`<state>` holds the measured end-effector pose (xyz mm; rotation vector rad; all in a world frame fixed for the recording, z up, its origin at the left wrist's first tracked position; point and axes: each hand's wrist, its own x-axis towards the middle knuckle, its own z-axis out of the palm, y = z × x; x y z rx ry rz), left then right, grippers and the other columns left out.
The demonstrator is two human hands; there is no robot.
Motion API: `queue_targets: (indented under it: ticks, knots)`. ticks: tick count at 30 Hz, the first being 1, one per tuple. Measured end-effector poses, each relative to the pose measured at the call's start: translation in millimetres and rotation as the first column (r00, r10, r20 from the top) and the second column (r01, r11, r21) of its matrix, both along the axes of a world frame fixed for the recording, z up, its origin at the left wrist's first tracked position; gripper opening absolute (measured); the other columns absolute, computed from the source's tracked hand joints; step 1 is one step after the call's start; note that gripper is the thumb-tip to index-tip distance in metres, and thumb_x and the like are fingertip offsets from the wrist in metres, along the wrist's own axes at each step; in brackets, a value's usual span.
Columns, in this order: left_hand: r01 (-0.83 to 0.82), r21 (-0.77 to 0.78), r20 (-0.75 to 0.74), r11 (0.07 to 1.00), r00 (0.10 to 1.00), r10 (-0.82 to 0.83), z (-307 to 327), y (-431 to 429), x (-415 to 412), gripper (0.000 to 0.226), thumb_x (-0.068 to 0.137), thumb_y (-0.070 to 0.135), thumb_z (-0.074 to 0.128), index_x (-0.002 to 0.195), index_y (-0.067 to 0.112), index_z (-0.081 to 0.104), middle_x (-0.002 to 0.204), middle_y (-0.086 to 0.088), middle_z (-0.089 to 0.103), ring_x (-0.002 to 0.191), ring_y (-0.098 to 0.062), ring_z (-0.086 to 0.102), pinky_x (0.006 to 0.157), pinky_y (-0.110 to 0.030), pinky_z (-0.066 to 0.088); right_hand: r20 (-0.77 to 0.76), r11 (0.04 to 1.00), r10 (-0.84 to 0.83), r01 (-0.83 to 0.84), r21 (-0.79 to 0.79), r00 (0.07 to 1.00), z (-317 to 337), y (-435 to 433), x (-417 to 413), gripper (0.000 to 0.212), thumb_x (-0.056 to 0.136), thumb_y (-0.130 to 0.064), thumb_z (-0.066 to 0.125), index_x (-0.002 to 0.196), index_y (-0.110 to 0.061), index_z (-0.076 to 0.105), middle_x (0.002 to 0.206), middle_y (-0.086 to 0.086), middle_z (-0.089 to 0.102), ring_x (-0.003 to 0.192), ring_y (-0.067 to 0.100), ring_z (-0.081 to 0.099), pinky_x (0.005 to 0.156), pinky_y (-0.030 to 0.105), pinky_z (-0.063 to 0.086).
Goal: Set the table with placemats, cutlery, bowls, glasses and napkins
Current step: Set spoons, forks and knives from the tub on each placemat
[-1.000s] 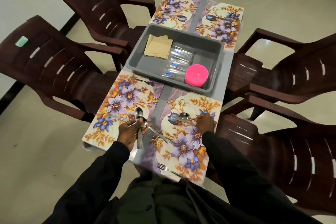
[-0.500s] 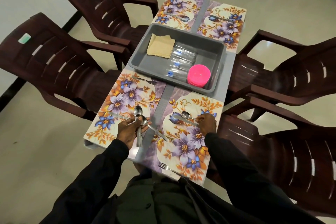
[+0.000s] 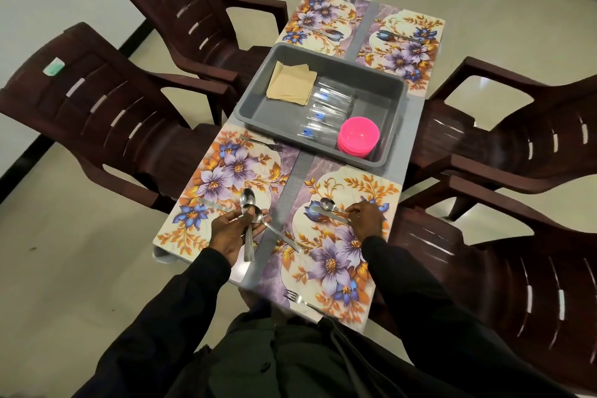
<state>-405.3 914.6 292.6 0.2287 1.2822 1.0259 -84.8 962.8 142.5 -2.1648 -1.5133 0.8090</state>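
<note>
Several floral placemats cover the table; the near left placemat (image 3: 223, 178) and near right placemat (image 3: 355, 197) lie in front of me. My left hand (image 3: 232, 233) holds three spoons (image 3: 250, 213) fanned across its palm over the near left placemat. My right hand (image 3: 366, 220) pinches the handle of a spoon (image 3: 328, 203) that lies beside a knife (image 3: 326, 213) on the near right placemat. A fork (image 3: 303, 300) lies at that mat's near edge, another fork (image 3: 263, 143) and a knife (image 3: 210, 203) on the left mat.
A grey tub (image 3: 258, 107) sits mid-table with tan napkins (image 3: 290, 82), clear glasses (image 3: 326, 113) lying on their sides and stacked pink bowls (image 3: 358, 136). Two far placemats (image 3: 403, 48) carry cutlery. Dark brown plastic chairs (image 3: 97, 100) flank both sides.
My right hand has slid slightly right along the spoon's handle on the near right placemat. The left hand still holds its spoons in about the same spot.
</note>
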Motion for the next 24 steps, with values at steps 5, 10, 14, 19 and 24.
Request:
queue_targets:
  ticks: [5, 10, 14, 19, 24]
  knots:
    - [-0.004, -0.002, -0.004, 1.000, 1.000, 0.004, 2, -1, -1, 0.029, 0.096, 0.003, 0.063, 0.120, -0.013, 0.062, 0.116, -0.029, 0.071, 0.096, -0.038, 0.076, 0.074, -0.035, 0.064, -0.043, 0.996, -0.057, 0.060, 0.072, 0.997, 10, -3, -4, 0.015, 0.090, -0.013, 0.071, 0.101, -0.006, 0.078, 0.102, 0.008, 0.074, 0.096, 0.023, 0.067, 0.088, 0.039, 0.057]
    - [0.009, 0.002, 0.028, 1.000, 1.000, -0.009, 5, -1, 5, 0.027, 0.099, 0.001, 0.059, 0.120, -0.014, 0.060, 0.107, -0.026, 0.075, 0.092, -0.036, 0.077, 0.070, -0.033, 0.064, -0.426, 0.995, -0.005, 0.045, 0.085, 0.905, 74, -29, -47, 0.007, 0.090, -0.012, 0.073, 0.095, -0.010, 0.078, 0.090, 0.001, 0.075, 0.087, 0.019, 0.071, 0.077, 0.031, 0.058]
    - [0.006, -0.008, 0.059, 1.000, 0.998, -0.006, 5, -2, 14, 0.019, 0.099, -0.002, 0.057, 0.113, -0.014, 0.062, 0.108, -0.028, 0.073, 0.085, -0.035, 0.078, 0.068, -0.035, 0.064, -0.615, 0.965, 0.243, -0.252, 0.073, 0.750, 113, -65, -90, 0.020, 0.099, -0.027, 0.065, 0.092, -0.014, 0.079, 0.084, 0.001, 0.077, 0.075, 0.016, 0.072, 0.073, 0.033, 0.059]
    - [0.056, 0.002, -0.010, 0.998, 0.998, -0.056, 2, -7, 23, 0.027, 0.097, -0.002, 0.061, 0.121, -0.015, 0.061, 0.111, -0.030, 0.072, 0.091, -0.038, 0.077, 0.069, -0.034, 0.064, -0.689, 0.961, 0.217, -0.277, 0.025, 0.691, 124, -81, -117, 0.014, 0.095, -0.018, 0.071, 0.102, -0.008, 0.077, 0.088, 0.009, 0.077, 0.073, 0.013, 0.073, 0.074, 0.025, 0.059]
    - [0.089, 0.015, -0.069, 0.996, 0.994, -0.088, -3, -12, 24, 0.025, 0.096, 0.000, 0.063, 0.118, -0.012, 0.064, 0.113, -0.029, 0.072, 0.089, -0.036, 0.076, 0.080, -0.041, 0.064, -0.709, 0.989, 0.108, -0.148, 0.005, 0.697, 125, -78, -121, 0.011, 0.094, -0.006, 0.069, 0.104, -0.005, 0.074, 0.088, 0.014, 0.076, 0.070, 0.022, 0.074, 0.069, 0.029, 0.062]
